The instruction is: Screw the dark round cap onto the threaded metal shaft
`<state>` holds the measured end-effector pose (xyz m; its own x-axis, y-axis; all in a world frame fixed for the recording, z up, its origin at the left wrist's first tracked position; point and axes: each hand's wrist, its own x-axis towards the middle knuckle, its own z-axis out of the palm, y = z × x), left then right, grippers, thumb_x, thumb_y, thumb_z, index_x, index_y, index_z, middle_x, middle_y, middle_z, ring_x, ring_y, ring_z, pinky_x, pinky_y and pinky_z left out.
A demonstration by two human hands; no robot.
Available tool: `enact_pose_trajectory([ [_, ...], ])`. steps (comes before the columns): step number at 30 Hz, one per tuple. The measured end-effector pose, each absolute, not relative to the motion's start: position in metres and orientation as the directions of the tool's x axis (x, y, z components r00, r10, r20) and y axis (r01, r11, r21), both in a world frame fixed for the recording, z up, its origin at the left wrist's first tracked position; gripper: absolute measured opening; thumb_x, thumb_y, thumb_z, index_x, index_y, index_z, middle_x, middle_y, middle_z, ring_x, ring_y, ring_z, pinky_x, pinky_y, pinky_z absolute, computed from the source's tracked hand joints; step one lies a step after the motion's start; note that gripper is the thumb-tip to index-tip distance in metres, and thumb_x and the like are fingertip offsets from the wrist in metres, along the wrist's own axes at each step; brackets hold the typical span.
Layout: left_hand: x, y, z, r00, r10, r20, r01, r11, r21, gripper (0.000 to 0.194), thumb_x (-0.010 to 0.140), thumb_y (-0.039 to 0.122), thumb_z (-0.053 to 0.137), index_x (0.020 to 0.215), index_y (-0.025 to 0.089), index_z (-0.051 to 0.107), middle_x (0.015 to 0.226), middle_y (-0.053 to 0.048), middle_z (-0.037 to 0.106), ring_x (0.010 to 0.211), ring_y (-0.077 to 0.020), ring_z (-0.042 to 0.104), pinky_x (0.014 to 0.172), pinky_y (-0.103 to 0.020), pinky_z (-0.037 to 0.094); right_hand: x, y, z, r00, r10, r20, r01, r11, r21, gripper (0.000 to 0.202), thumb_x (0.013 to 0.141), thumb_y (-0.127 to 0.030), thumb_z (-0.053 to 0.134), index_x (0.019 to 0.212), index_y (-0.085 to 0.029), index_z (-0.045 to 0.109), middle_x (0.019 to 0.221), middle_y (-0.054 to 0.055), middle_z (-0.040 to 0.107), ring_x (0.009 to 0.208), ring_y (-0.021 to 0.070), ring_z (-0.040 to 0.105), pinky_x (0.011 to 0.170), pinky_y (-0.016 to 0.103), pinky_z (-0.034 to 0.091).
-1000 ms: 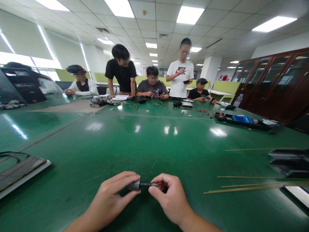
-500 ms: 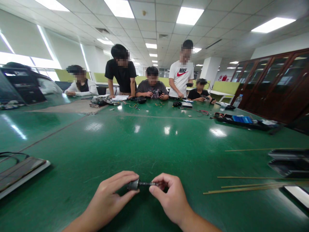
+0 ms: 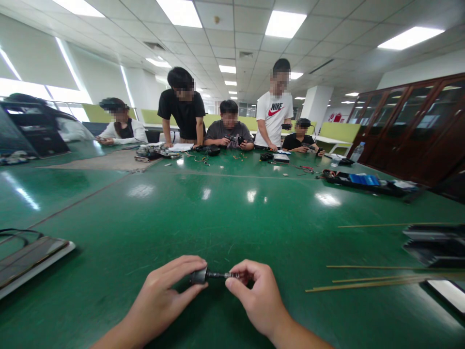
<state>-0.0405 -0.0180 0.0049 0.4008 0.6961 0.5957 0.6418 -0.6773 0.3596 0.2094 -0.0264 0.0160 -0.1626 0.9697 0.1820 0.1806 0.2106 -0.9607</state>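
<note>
A small dark metal part with a cylindrical body (image 3: 199, 276) and a thin shaft (image 3: 217, 275) lies level between my hands, low in the middle of the view. My left hand (image 3: 170, 295) grips the cylinder between thumb and fingers from the left. The thumb and fingers of my right hand (image 3: 256, 293) pinch the shaft's right end, where a small ringed piece shows at the fingertips. Below both hands is the green tabletop (image 3: 203, 228).
At the right lie thin sticks (image 3: 363, 281), black channel-shaped parts (image 3: 432, 245) and a white-screened device (image 3: 448, 293). A flat panel (image 3: 32, 261) is at the left. Across the table are several people, electronic parts and a long black tray (image 3: 363, 182).
My left hand and the cylinder have shifted slightly left, and a little more of the shaft shows. My right hand is nearly still. The standing person in white has moved slightly right.
</note>
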Motion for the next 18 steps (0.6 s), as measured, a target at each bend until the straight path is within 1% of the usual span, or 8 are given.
enact_pose_trajectory([
  [12,-0.0384,-0.0183,0.0106,0.38,0.711,0.592,0.657,-0.658,0.368,0.035,0.085,0.028,0.076,0.118,0.029,0.064,0.113,-0.001,0.073,0.105,-0.0168,0.07,0.094,-0.027,0.058,0.2106,-0.0241,0.0135,-0.135,0.972,0.193,0.187,0.216,-0.958,0.011,0.079,-0.025,0.072,0.079,-0.014,0.075,0.067,0.001,0.063,0.063,0.0148,0.054,0.062,0.026,0.041],
  [18,-0.0471,-0.015,0.006,0.347,0.741,0.575,0.682,-0.62,0.388,0.039,0.085,0.029,0.077,0.121,0.03,0.062,0.115,0.0,0.071,0.107,-0.0166,0.069,0.097,-0.027,0.054,0.2112,-0.0246,0.0156,-0.126,0.976,0.179,0.168,0.199,-0.965,0.012,0.079,-0.025,0.073,0.079,-0.013,0.075,0.067,0.003,0.064,0.062,0.015,0.054,0.061,0.027,0.042],
])
